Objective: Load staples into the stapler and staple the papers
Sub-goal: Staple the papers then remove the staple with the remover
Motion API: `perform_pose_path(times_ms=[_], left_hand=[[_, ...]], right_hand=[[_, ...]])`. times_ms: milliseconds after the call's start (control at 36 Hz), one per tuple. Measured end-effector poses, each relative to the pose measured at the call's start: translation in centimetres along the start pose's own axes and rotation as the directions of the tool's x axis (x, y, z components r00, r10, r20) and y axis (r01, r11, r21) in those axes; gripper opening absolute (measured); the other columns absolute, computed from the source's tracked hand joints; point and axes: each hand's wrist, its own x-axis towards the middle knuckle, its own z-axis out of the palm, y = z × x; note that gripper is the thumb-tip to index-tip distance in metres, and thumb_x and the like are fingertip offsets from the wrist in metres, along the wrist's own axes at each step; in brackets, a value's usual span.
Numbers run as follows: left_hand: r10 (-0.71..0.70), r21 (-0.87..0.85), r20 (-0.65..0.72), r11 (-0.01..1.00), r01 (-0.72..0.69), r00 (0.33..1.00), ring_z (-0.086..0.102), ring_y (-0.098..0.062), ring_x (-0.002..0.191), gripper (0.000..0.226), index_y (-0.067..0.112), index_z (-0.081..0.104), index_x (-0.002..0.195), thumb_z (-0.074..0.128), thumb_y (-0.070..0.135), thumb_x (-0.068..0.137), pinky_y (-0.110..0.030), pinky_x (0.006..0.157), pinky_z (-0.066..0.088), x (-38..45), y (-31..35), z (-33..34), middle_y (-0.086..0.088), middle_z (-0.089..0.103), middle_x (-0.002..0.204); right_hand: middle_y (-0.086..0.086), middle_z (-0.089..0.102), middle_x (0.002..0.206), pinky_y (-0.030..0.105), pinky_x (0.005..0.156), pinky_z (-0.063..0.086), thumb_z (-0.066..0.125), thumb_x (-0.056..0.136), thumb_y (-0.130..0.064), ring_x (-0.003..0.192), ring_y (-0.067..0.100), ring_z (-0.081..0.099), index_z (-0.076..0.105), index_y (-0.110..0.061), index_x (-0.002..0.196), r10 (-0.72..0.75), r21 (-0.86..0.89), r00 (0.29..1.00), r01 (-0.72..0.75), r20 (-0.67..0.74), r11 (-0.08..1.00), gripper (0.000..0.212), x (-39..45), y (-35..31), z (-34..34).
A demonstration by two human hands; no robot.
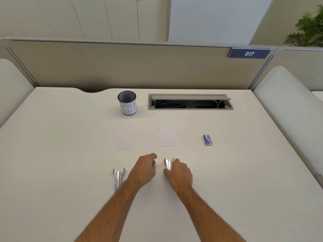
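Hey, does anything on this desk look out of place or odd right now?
Mildly. The desk's cable hatch stands open, wiring visible inside. Both staplers are swung open: the red stapler gripped by the right hand, and a silver stapler by the left forearm. Nothing looks spilled or damaged.

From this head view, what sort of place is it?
Likely an open-plan office desk: beige partition panel carrying a blue "017" number plate, and a grey open cable hatch set in the white tabletop.

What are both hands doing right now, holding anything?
Left hand: loosely curled, holding nothing, resting on the white desk.
Right hand: gripping the red-and-silver metal stapler, which is hinged open.
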Motion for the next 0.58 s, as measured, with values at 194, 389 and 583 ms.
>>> perform_pose_path(times_ms=[194,389,583], left_hand=[[0.015,0.023,-0.044,1.0,-0.014,0.999,0.068,-0.022,0.102,0.035,0.011,0.063,0.131,0.05,0.01,0.099,-0.035,0.091,0.055,0.4,0.1,-0.3,-0.005,0.074,0.115],[0.05,0.065,-0.07,0.997,-0.046,0.996,0.065,-0.021,0.115,0.034,0.01,0.064,0.131,0.048,0.013,0.101,-0.033,0.1,0.05,1.8,0.5,-1.4,-0.004,0.07,0.127],[0.062,0.149,-0.05,0.987,-0.054,0.997,0.048,-0.022,0.133,0.039,0.011,0.055,0.141,0.05,0.016,0.102,-0.033,0.11,0.041,5.3,0.7,-1.9,-0.004,0.059,0.141]], right_hand=[[-0.002,0.062,0.086,0.031,0.065,0.047,0.052,0.086,-0.07,0.078,0.021,0.063,0.052,-0.019,0.088,0.047,0.056,0.995,-0.042,-0.093,0.998,0.051,0.7,0.0,-1.0],[0.002,0.061,0.111,0.037,0.082,0.051,0.05,0.097,-0.046,0.107,0.022,0.057,0.06,-0.012,0.11,-0.054,0.077,0.985,0.068,-0.166,0.995,0.037,3.3,-1.2,-2.7],[0.003,0.058,0.134,0.033,0.1,0.044,0.048,0.101,-0.025,0.129,0.022,0.043,0.06,-0.009,0.128,-0.276,-0.08,0.954,0.267,-0.121,0.96,0.034,6.3,-1.3,-2.6]])
